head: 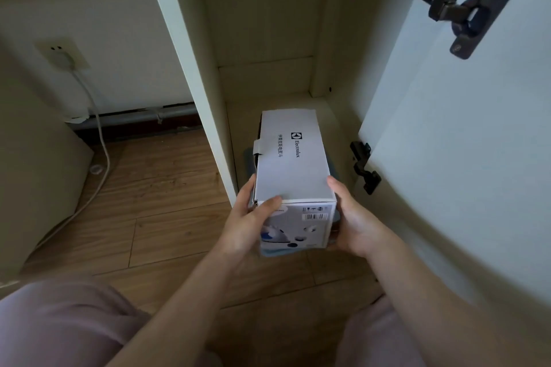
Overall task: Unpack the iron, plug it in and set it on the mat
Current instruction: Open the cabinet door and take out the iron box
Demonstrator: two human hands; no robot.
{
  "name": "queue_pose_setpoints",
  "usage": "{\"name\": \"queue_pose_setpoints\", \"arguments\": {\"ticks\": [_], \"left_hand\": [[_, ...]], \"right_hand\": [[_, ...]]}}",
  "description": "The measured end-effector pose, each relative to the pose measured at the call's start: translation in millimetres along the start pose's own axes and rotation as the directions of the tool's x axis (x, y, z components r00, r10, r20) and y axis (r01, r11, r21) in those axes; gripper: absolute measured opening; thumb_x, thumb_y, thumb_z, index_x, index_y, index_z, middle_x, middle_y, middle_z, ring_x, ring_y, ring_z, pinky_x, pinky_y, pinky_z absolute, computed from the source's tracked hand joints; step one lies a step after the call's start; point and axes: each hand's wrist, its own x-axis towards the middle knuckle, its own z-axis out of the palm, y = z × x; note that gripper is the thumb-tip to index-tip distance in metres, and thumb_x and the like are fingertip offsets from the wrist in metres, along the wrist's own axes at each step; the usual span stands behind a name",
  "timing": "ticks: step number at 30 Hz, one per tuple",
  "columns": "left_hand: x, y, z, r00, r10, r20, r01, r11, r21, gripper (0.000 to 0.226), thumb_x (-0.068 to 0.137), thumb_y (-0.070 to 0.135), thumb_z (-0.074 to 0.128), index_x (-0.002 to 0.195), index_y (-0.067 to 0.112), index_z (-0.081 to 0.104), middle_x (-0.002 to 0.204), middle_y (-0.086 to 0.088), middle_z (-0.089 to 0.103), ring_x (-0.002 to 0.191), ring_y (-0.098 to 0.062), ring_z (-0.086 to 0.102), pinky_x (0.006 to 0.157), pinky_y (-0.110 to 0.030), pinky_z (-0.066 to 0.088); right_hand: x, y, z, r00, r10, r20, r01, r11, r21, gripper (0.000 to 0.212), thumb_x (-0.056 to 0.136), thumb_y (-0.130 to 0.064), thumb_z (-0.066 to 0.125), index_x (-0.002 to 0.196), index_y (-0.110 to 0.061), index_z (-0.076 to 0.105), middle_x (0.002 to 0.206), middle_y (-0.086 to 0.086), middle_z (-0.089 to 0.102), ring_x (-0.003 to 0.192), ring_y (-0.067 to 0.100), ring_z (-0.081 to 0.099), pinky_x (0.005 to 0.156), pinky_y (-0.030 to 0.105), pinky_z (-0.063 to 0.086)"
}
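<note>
- One white box [293, 164], long axis running from the person back into the open cupboard [268, 39], printed end facing the camera.
- Left hand [253, 220] and right hand [351, 217] clasp its near sides.
- Two hinges on the door [447, 128].

I've got both hands on the white box [290, 164], left hand [249, 222] on its near left corner with the thumb on top, right hand [354, 222] flat against its right side. It sits at the mouth of the open cupboard [268, 39], over something blue-grey. Door [462, 128] swung right; wall socket [61, 52] left, cord plugged in.
</note>
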Motion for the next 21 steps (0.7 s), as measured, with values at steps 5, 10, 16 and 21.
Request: {"name": "queue_pose_setpoints", "arguments": {"ticks": [5,10,16,21], "left_hand": [[-9,12,-3,0.998,-0.065,0.020,0.067,0.988,-0.136,0.063,0.086,0.023,0.061,0.140,0.039,0.032,0.104,0.006,0.063,0.086,-0.009,0.062,0.048,-0.019,0.053],[-12,42,-3,0.997,-0.073,0.036,0.078,0.987,-0.138,0.061,0.084,0.025,0.063,0.137,0.039,0.036,0.111,0.001,0.063,0.096,-0.016,0.062,0.063,-0.029,0.054],[-45,100,6,0.990,-0.126,0.070,0.137,0.972,-0.190,0.056,0.084,0.022,0.063,0.132,0.037,0.040,0.118,-0.004,0.058,0.102,-0.022,0.058,0.066,-0.030,0.057],[-86,151,6,0.986,-0.153,0.073,0.161,0.979,-0.124,0.052,0.086,0.021,0.063,0.131,0.037,0.041,0.114,-0.002,0.061,0.097,-0.019,0.061,0.059,-0.025,0.059]], "right_hand": [[-21,-17,8,0.998,-0.013,-0.068,0.007,0.996,-0.085,0.092,0.046,-0.080,0.064,0.121,-0.029,0.052,0.116,0.010,0.064,0.110,0.031,0.055,0.089,0.045,0.047],[-45,-40,17,0.991,0.004,-0.136,-0.014,0.997,-0.072,0.090,0.044,-0.080,0.063,0.116,-0.027,0.055,0.108,0.012,0.068,0.103,0.033,0.060,0.091,0.050,0.048],[-102,-75,27,0.983,0.051,-0.176,-0.060,0.997,-0.046,0.099,0.030,-0.077,0.070,0.113,-0.023,0.060,0.109,0.011,0.068,0.100,0.033,0.063,0.091,0.050,0.049],[-167,-94,41,0.977,0.116,-0.181,-0.113,0.993,0.027,0.085,0.047,-0.071,0.073,0.115,-0.024,0.058,0.112,0.010,0.065,0.100,0.033,0.062,0.089,0.051,0.049]]}}
